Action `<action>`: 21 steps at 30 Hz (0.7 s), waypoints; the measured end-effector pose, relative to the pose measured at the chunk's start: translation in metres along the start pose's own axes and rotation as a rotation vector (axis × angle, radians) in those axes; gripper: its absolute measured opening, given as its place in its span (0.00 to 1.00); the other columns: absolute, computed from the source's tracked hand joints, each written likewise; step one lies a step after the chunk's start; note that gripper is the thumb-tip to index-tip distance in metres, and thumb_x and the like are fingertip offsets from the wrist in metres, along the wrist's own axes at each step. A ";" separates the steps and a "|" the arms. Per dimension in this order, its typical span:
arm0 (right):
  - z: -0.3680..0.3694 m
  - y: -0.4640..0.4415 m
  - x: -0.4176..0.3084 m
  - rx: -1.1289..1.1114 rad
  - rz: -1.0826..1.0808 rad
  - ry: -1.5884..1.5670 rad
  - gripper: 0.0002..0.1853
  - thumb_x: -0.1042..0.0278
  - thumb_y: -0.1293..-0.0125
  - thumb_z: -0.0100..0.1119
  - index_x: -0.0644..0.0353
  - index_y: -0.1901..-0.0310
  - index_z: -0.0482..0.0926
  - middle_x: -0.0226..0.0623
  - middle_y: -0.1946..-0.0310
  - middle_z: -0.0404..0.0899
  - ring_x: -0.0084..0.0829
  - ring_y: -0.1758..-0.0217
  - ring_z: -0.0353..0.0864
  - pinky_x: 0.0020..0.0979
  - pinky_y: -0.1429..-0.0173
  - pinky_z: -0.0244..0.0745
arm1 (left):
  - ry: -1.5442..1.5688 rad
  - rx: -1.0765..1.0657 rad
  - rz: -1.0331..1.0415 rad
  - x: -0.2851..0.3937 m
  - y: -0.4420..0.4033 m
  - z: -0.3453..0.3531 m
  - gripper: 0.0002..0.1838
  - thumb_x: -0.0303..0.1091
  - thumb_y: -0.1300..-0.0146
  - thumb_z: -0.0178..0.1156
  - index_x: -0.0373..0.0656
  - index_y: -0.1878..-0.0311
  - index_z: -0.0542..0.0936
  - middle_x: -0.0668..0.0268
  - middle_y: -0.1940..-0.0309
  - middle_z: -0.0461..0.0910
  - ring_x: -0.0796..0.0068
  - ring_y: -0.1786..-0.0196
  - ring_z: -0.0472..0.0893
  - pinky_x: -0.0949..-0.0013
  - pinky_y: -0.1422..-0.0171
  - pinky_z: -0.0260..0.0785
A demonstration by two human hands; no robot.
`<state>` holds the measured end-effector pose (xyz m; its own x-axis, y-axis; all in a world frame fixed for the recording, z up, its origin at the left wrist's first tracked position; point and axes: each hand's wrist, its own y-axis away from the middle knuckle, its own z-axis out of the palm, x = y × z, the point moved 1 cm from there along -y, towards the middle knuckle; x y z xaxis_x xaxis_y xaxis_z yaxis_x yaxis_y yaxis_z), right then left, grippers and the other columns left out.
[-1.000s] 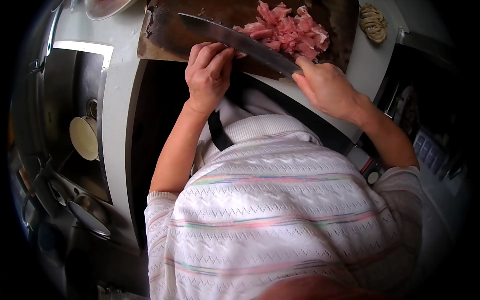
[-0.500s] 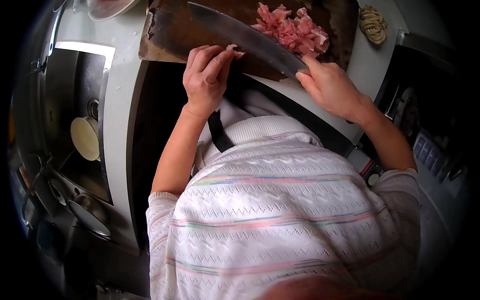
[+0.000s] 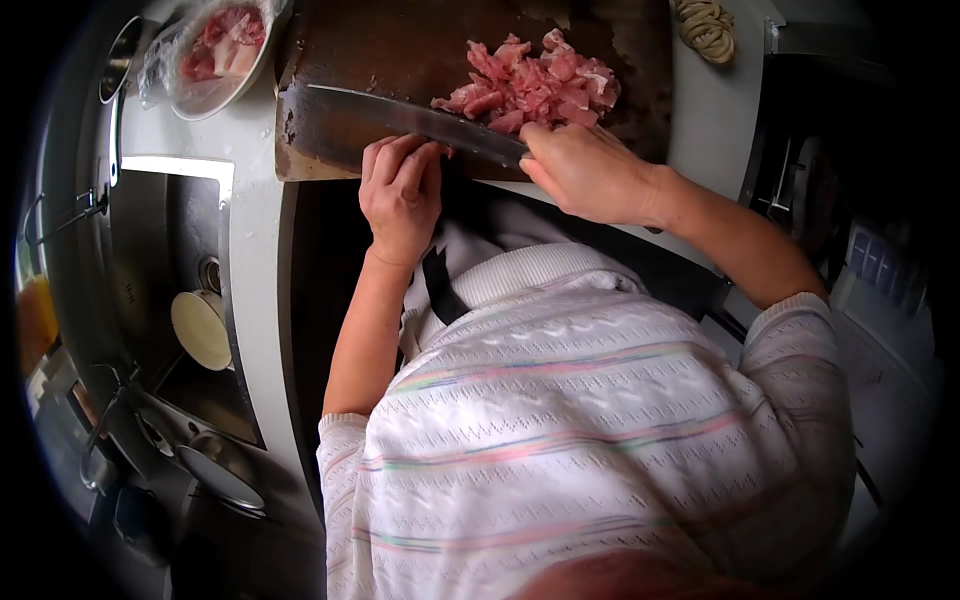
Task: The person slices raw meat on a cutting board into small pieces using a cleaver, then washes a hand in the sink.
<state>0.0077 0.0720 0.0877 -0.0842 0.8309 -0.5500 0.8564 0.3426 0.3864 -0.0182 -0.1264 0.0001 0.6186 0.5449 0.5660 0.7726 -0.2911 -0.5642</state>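
My right hand (image 3: 592, 176) is closed round the handle end of a long knife (image 3: 415, 119). Its blade points left across a dark wooden cutting board (image 3: 360, 40), nearly level with the board's front edge. Just on the near side of the blade, my left hand (image 3: 402, 195) has its fingers curled together at that edge. A small bit of raw meat (image 3: 448, 152) peeks out by its fingertips, mostly hidden. Beyond the knife lies a heap of sliced raw meat (image 3: 545, 82) on the board.
At the upper left, a white bowl (image 3: 262, 75) holds more raw meat under plastic wrap. A sink (image 3: 225, 200) with a cream-coloured pan (image 3: 200, 330) in it lies to the left. A coil of rope-like strands (image 3: 706, 30) rests on the counter right of the board.
The knife has come down and left, closer to my left hand and flatter to the board's edge. My view has shifted, bringing the bowl of meat further into sight.
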 end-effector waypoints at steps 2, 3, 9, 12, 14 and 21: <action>-0.004 0.016 0.010 0.023 0.056 -0.008 0.09 0.69 0.34 0.51 0.67 0.66 0.68 0.53 0.78 0.75 0.54 0.70 0.77 0.47 0.65 0.69 | 0.000 -0.018 0.016 0.000 -0.004 -0.001 0.10 0.19 0.56 0.66 0.42 0.68 0.81 0.64 0.67 0.78 0.62 0.62 0.77 0.66 0.58 0.72; -0.006 0.026 0.017 0.029 0.080 -0.010 0.09 0.69 0.34 0.51 0.67 0.66 0.68 0.53 0.78 0.75 0.54 0.70 0.77 0.47 0.65 0.69 | 0.001 -0.070 0.000 0.003 -0.009 -0.004 0.10 0.20 0.56 0.66 0.42 0.67 0.82 0.65 0.67 0.78 0.62 0.63 0.77 0.65 0.58 0.72; -0.020 0.065 0.047 0.300 0.107 0.124 0.07 0.69 0.34 0.53 0.63 0.65 0.68 0.45 0.82 0.74 0.50 0.77 0.76 0.44 0.72 0.69 | -0.137 -0.297 -0.023 0.014 -0.030 -0.010 0.10 0.24 0.54 0.66 0.43 0.65 0.83 0.63 0.68 0.79 0.61 0.65 0.78 0.64 0.59 0.72; -0.027 0.079 0.053 0.385 0.069 0.156 0.06 0.69 0.35 0.55 0.61 0.63 0.70 0.43 0.83 0.75 0.47 0.78 0.76 0.41 0.73 0.69 | -0.123 -0.323 -0.063 0.000 -0.033 -0.007 0.09 0.24 0.52 0.65 0.42 0.65 0.83 0.62 0.70 0.78 0.61 0.67 0.79 0.67 0.59 0.73; -0.029 0.089 0.061 0.436 0.019 0.183 0.06 0.71 0.38 0.58 0.59 0.62 0.72 0.40 0.83 0.75 0.45 0.79 0.76 0.39 0.74 0.69 | 0.022 -0.323 -0.189 -0.005 -0.039 -0.012 0.07 0.24 0.52 0.64 0.41 0.66 0.83 0.62 0.72 0.77 0.62 0.69 0.79 0.67 0.60 0.74; -0.036 0.098 0.081 0.487 -0.063 0.199 0.15 0.72 0.52 0.66 0.55 0.64 0.71 0.32 0.81 0.79 0.38 0.76 0.80 0.37 0.71 0.72 | 0.654 -0.363 -0.462 -0.006 -0.100 -0.027 0.08 0.20 0.41 0.61 0.35 0.58 0.82 0.67 0.66 0.82 0.82 0.63 0.79 0.78 0.56 0.71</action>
<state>0.0659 0.1885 0.1080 -0.1975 0.8986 -0.3918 0.9800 0.1904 -0.0573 -0.0957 -0.1217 0.0688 0.1049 0.1426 0.9842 0.8946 -0.4457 -0.0308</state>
